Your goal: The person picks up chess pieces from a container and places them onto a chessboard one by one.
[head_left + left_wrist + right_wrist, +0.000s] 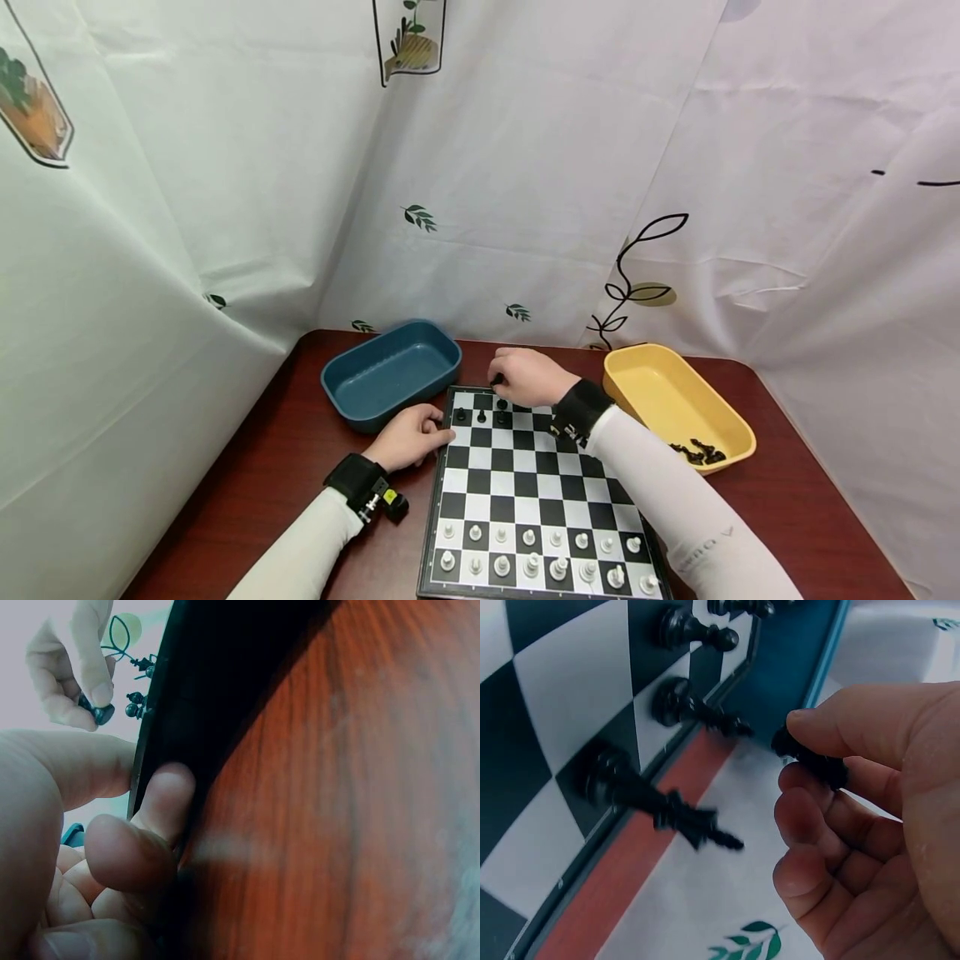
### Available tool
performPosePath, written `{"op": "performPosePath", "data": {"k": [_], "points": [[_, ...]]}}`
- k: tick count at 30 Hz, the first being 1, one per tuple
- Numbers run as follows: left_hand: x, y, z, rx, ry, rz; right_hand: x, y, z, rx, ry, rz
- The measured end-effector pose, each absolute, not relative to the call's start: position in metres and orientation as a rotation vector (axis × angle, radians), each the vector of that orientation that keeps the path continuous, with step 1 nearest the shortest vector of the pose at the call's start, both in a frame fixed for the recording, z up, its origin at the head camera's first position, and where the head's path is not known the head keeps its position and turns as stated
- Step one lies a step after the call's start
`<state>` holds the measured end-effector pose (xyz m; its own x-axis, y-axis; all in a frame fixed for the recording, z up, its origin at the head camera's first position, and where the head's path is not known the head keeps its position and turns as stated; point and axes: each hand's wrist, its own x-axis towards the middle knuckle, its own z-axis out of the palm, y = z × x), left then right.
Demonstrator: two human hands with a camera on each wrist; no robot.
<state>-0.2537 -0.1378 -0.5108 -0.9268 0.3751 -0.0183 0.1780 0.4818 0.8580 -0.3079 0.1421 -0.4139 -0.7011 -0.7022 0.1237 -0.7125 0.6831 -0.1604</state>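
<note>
A black-and-white chessboard lies on the table, with two rows of white chess pieces along its near side. A few black pieces stand at the far left; among them, the right wrist view shows a tall one with a pointed top. My right hand is above the far edge and pinches a small black chess piece between thumb and fingers, which hide its kind. At the left edge, my left hand holds the board's rim between thumb and finger.
A blue tray stands at the far left, close to the board's corner. On the right, a yellow tray has several black chess pieces at its near end, partly behind my right sleeve. Patterned white cloth hangs behind the table.
</note>
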Motion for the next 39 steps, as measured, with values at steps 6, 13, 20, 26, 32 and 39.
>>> {"op": "performPosePath", "data": {"k": [6, 13, 20, 26, 32, 39], "points": [[-0.254, -0.139, -0.512, 0.484, 2.518, 1.429, -0.312, 0.13, -0.423, 1.249, -2.831, 0.199], [-0.255, -0.139, -0.512, 0.487, 2.52, 1.421, -0.313, 0.12, -0.429, 1.29, -2.839, 0.153], [-0.257, -0.14, -0.514, 0.501, 2.519, 1.426, -0.318, 0.115, -0.437, 1.292, -2.846, 0.059], [-0.257, -0.139, -0.514, 0.514, 2.518, 1.424, -0.318, 0.112, -0.441, 1.294, -2.855, 0.028], [-0.255, -0.138, -0.511, 0.495, 2.518, 1.426, -0.317, 0.11, -0.44, 1.295, -2.872, 0.06], [-0.255, -0.139, -0.512, 0.488, 2.52, 1.433, -0.317, 0.111, -0.443, 1.289, -2.866, 0.075]]}}
